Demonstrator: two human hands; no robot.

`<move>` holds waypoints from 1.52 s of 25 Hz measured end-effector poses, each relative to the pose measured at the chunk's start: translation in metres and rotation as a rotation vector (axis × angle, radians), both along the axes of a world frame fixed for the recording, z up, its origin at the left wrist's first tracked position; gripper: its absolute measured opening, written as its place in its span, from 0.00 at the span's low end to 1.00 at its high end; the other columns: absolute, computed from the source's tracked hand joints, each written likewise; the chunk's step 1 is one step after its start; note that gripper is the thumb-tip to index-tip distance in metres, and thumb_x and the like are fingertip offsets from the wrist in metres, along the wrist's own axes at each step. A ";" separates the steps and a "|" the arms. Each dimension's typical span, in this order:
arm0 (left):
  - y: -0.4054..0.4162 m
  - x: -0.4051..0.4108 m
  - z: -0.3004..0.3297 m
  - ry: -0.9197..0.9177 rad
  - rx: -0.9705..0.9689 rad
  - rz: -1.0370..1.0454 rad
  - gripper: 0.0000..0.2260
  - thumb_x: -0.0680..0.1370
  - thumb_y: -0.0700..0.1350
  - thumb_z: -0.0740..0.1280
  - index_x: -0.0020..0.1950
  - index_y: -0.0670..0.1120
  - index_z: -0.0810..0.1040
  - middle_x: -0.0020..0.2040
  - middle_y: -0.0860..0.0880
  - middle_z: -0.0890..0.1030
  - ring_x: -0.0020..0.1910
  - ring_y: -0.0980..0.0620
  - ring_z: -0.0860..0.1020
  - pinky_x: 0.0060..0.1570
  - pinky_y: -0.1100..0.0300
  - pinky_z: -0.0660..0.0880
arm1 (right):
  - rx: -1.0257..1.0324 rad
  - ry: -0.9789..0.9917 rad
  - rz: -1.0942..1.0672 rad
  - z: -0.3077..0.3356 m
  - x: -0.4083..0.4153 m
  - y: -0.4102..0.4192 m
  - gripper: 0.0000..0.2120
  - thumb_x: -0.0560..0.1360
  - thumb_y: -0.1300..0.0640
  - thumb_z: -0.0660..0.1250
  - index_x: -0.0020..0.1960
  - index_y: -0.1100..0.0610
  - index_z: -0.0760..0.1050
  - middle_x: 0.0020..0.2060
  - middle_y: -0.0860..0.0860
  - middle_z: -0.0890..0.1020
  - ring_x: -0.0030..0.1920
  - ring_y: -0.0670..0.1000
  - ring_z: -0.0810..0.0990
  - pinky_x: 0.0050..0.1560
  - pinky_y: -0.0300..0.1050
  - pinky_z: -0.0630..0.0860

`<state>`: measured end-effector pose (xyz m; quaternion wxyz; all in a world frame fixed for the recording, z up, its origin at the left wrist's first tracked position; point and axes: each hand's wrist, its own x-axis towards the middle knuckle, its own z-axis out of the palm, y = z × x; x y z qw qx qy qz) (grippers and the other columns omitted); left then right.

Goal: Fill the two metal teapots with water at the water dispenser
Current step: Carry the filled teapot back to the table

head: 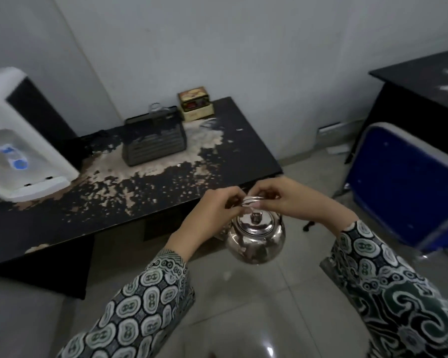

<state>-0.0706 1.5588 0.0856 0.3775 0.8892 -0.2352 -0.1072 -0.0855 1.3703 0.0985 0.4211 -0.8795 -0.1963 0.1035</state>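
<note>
Table: black top with the coating flaked off in pale patches, up and left of the grip, its near edge just beside it.
Grille box: dark and slatted, standing on the table well above and left of the grip.
Wire handle: thin loop at the top of the grille box.
Tin: cream and brown, at the table's far edge, well above the grip, just right of the grille box.
Chair: blue folding seat with a grey frame, right of the grip.
Desk: black, far up and right, behind the chair.
Floor: pale glossy tiles beneath the grip.
Wall: plain grey-white, behind the table.
</note>
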 end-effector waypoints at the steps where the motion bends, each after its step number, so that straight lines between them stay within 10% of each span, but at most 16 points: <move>1: -0.031 -0.016 0.001 -0.015 -0.006 -0.011 0.05 0.71 0.48 0.72 0.45 0.53 0.79 0.40 0.55 0.81 0.40 0.63 0.77 0.40 0.71 0.70 | -0.024 -0.027 -0.020 0.000 -0.020 -0.030 0.06 0.72 0.57 0.69 0.49 0.54 0.79 0.42 0.50 0.83 0.43 0.46 0.80 0.46 0.42 0.76; 17: -0.355 -0.148 0.033 -0.069 -0.238 -0.256 0.03 0.72 0.46 0.72 0.43 0.49 0.79 0.36 0.53 0.81 0.37 0.58 0.79 0.42 0.65 0.76 | 0.109 -0.225 -0.528 0.005 -0.219 -0.374 0.06 0.70 0.56 0.70 0.47 0.49 0.78 0.42 0.44 0.82 0.44 0.42 0.81 0.48 0.38 0.78; 38: -0.827 -0.101 0.047 0.104 -0.346 -0.500 0.05 0.72 0.44 0.72 0.43 0.44 0.79 0.37 0.42 0.77 0.36 0.49 0.75 0.43 0.47 0.77 | 0.248 -0.321 -0.871 0.004 -0.211 -0.800 0.12 0.74 0.63 0.65 0.46 0.45 0.74 0.39 0.40 0.78 0.40 0.38 0.77 0.43 0.31 0.73</move>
